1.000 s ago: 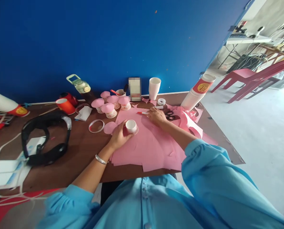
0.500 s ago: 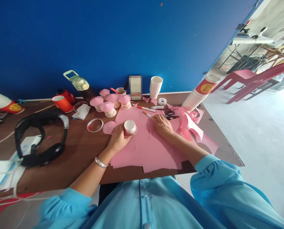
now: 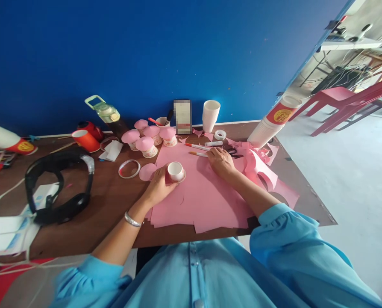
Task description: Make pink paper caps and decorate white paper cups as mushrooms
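left hand (image 3: pixel 159 185) is wrapped around a small paper cup (image 3: pixel 175 171), pinning it upside down on the pink paper (image 3: pixel 200 192) near the middle of the table (image 3: pixel 107 205). right hand (image 3: pixel 221 161) rests on the sheet with a pen (image 3: pixel 198 153) at its fingertips; can't tell if it's really gripped or just touched. cup looks light and thin-walled, probably crushes easy, so hold it low by the sides with a soft squeeze. paper is floppy and will likely slide unless pressed flat.
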Motion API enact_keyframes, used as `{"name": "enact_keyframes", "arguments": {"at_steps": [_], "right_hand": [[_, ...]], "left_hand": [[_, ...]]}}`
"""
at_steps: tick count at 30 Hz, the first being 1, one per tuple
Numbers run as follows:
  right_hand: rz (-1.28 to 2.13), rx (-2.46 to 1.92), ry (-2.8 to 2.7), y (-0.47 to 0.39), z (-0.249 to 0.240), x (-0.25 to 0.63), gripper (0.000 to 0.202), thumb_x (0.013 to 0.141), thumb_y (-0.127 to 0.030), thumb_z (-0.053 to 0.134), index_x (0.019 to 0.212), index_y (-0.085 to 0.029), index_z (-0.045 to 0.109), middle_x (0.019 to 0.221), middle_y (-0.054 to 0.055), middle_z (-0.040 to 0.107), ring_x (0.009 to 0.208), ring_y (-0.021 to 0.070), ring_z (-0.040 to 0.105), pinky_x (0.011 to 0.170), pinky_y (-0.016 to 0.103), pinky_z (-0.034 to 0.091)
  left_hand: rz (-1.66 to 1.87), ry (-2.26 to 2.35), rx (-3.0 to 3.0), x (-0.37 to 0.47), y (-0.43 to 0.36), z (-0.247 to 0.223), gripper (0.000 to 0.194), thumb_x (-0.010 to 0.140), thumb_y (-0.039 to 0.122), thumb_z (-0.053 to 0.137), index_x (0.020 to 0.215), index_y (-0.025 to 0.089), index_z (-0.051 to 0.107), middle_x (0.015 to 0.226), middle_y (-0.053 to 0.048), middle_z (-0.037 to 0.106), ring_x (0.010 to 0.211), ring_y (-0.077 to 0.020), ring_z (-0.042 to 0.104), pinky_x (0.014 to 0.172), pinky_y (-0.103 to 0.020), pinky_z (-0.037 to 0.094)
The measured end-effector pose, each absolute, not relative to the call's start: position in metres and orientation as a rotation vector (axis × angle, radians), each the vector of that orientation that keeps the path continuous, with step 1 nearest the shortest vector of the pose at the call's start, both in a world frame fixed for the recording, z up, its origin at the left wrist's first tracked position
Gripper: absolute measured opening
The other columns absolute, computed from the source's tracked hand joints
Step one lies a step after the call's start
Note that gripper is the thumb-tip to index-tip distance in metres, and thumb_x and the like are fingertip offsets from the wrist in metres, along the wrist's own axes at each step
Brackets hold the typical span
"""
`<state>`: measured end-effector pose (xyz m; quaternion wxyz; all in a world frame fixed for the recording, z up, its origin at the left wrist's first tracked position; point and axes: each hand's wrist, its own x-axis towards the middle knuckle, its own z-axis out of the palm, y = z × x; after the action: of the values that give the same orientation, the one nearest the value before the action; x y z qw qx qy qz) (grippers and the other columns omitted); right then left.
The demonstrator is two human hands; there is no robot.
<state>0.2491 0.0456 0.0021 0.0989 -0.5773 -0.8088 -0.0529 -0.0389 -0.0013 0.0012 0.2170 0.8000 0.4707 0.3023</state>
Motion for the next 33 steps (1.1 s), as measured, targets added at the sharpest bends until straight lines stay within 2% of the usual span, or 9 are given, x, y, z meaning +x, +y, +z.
{"name": "enact_keyframes", "arguments": {"at_steps": [6, 11, 16, 20, 24, 27, 30, 33], "right_hand": [[-0.193, -1.636, -2.389, 0.034, 0.004, 0.243, 0.033, 0.104, -0.017, 0.041, 0.105, -0.018, 0.074, 0.11, 0.014, 0.072, 0.102, 0.0277, 0.059, 0.091, 0.038, 0.042], [-0.185, -1.529, -2.382, 0.026, 0.0, 0.244, 0.031, 0.102, -0.018, 0.044, 0.105, -0.016, 0.075, 0.105, 0.014, 0.073, 0.097, 0.0267, 0.061, 0.086, 0.037, 0.042], [-0.253, -1.453, -2.332, 0.025, -0.015, 0.245, 0.029, 0.1, -0.019, 0.048, 0.106, -0.016, 0.076, 0.1, 0.012, 0.076, 0.092, 0.0256, 0.062, 0.078, 0.036, 0.042], [-0.248, -1.455, -2.305, 0.023, -0.019, 0.243, 0.032, 0.102, -0.021, 0.046, 0.111, -0.015, 0.076, 0.103, 0.012, 0.077, 0.094, 0.026, 0.064, 0.079, 0.036, 0.044], [-0.179, -1.465, -2.27, 0.023, -0.015, 0.24, 0.035, 0.103, -0.021, 0.044, 0.114, -0.014, 0.076, 0.102, 0.013, 0.076, 0.096, 0.0258, 0.065, 0.082, 0.036, 0.047], [-0.128, -1.517, -2.29, 0.022, -0.011, 0.238, 0.036, 0.104, -0.022, 0.044, 0.115, -0.011, 0.075, 0.105, 0.015, 0.075, 0.096, 0.0256, 0.065, 0.085, 0.036, 0.048], [-0.136, -1.566, -2.33, 0.021, -0.005, 0.239, 0.035, 0.104, -0.021, 0.043, 0.116, -0.014, 0.075, 0.108, 0.013, 0.075, 0.1, 0.0232, 0.065, 0.089, 0.033, 0.049], [-0.14, -1.634, -2.36, 0.026, 0.006, 0.246, 0.033, 0.104, -0.019, 0.043, 0.113, -0.017, 0.074, 0.112, 0.012, 0.074, 0.102, 0.0228, 0.064, 0.087, 0.031, 0.049]], "left_hand": [[0.732, 1.353, 2.224, -0.065, -0.008, 0.019, 0.053, 0.086, 0.031, 0.075, 0.135, 0.023, 0.056, 0.135, -0.014, 0.068, 0.127, -0.0325, 0.064, 0.109, -0.05, 0.054], [0.67, 1.653, 2.344, -0.099, -0.012, 0.022, 0.051, 0.088, 0.022, 0.071, 0.136, 0.02, 0.056, 0.14, -0.014, 0.064, 0.135, -0.0341, 0.058, 0.116, -0.053, 0.048], [0.383, 1.945, 2.37, -0.105, -0.011, 0.023, 0.056, 0.086, 0.021, 0.072, 0.139, 0.015, 0.056, 0.142, -0.021, 0.061, 0.129, -0.0419, 0.059, 0.102, -0.055, 0.056], [0.211, 1.957, 2.477, -0.102, -0.005, 0.03, 0.053, 0.086, 0.026, 0.072, 0.135, 0.01, 0.06, 0.134, -0.023, 0.067, 0.122, -0.0444, 0.062, 0.097, -0.055, 0.056], [0.171, 1.882, 2.567, -0.103, 0.005, 0.036, 0.056, 0.081, 0.031, 0.075, 0.131, 0.009, 0.063, 0.129, -0.023, 0.07, 0.12, -0.0445, 0.064, 0.1, -0.055, 0.053], [0.156, 1.836, 2.622, -0.102, 0.012, 0.037, 0.05, 0.083, 0.028, 0.069, 0.13, 0.01, 0.064, 0.13, -0.02, 0.071, 0.117, -0.042, 0.066, 0.102, -0.053, 0.052], [0.159, 1.855, 2.633, -0.101, 0.015, 0.035, 0.047, 0.083, 0.025, 0.066, 0.127, 0.009, 0.066, 0.123, -0.02, 0.074, 0.113, -0.0412, 0.067, 0.098, -0.052, 0.053], [0.223, 1.872, 2.605, -0.1, 0.013, 0.032, 0.044, 0.085, 0.025, 0.064, 0.126, 0.01, 0.066, 0.119, -0.019, 0.075, 0.11, -0.0412, 0.068, 0.095, -0.053, 0.055]]}}
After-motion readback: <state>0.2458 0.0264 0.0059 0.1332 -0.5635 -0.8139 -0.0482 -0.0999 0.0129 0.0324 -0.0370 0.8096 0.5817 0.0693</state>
